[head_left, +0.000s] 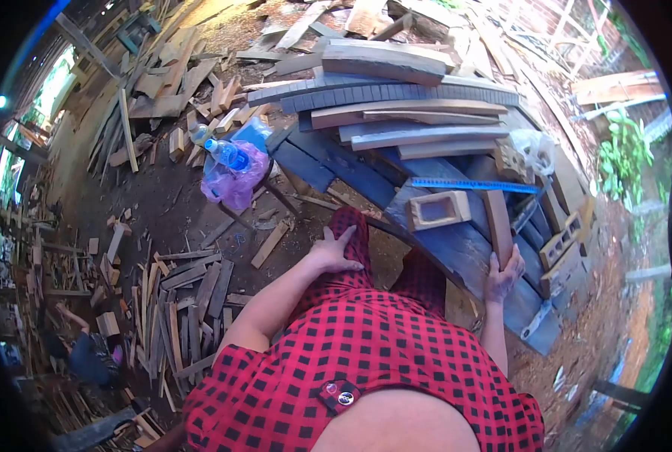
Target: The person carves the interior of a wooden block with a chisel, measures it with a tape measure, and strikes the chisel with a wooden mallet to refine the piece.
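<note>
My left hand [336,252] lies on the left knee with its fingers spread, holding nothing. My right hand [504,276] grips the near end of a brown wooden block [498,226], which rests on the dark plank table [456,245]. Left of that block sits a small rectangular wooden frame [439,210]. A blue ruler [475,184] lies just beyond both. To the right are wooden pieces with square holes [560,241], and a metal tool [536,319] is near the table's front corner.
Long boards [426,113] are stacked at the table's far side, beside a clear plastic bag [533,152]. Bottles in a pink bag [236,173] stand to the left. Scrap wood [189,309] covers the ground. Another person [91,358] is at the far left.
</note>
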A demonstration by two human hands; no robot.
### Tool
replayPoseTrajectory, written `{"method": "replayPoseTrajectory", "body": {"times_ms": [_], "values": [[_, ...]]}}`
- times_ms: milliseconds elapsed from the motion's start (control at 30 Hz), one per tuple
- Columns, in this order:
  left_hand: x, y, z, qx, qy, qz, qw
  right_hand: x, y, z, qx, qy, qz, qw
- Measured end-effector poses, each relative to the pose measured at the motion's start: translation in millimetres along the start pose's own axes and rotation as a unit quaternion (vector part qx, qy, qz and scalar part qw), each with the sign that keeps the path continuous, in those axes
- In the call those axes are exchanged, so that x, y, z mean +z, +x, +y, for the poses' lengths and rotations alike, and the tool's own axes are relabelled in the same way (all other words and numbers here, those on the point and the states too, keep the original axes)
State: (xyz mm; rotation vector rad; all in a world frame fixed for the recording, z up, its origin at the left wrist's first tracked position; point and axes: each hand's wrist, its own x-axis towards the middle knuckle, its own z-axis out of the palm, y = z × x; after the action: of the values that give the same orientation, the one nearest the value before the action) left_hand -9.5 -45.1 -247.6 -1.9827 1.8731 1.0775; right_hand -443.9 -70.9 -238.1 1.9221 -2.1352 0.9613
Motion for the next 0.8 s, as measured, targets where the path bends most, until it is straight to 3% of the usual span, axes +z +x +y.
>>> {"method": "replayPoseTrajectory", "body": {"times_ms": [300,367,467,533,633,700,767,800], "values": [[2,10,9,-0.017,-0.004,0.034,0.999,-2,2,-2,0.015,0.008,0.054,0.998],[14,17,2,-0.030,-0.043,0.102,0.993,-10,4,-13,0.008,0.005,0.030,1.000],[21,20,-7,-0.001,-0.026,0.114,0.993,-15,5,-18,0.023,-0.018,0.047,0.998],[22,22,-11,0.012,-0.067,0.172,0.983,-15,4,-15,0.004,-0.005,0.035,0.999],[-13,2,9,0.006,-0.069,0.116,0.991,-16,3,-15,0.032,0.028,0.031,0.999],[-21,0,14,0.134,-0.265,0.180,0.938,-15,-1,-10,0.035,0.042,0.031,0.998],[-36,-3,40,0.220,-0.416,0.132,0.873,-14,-3,-7,0.035,0.057,0.030,0.997],[-44,-10,57,0.228,-0.354,0.187,0.888,-15,-2,-8,0.038,0.062,0.032,0.997]]}}
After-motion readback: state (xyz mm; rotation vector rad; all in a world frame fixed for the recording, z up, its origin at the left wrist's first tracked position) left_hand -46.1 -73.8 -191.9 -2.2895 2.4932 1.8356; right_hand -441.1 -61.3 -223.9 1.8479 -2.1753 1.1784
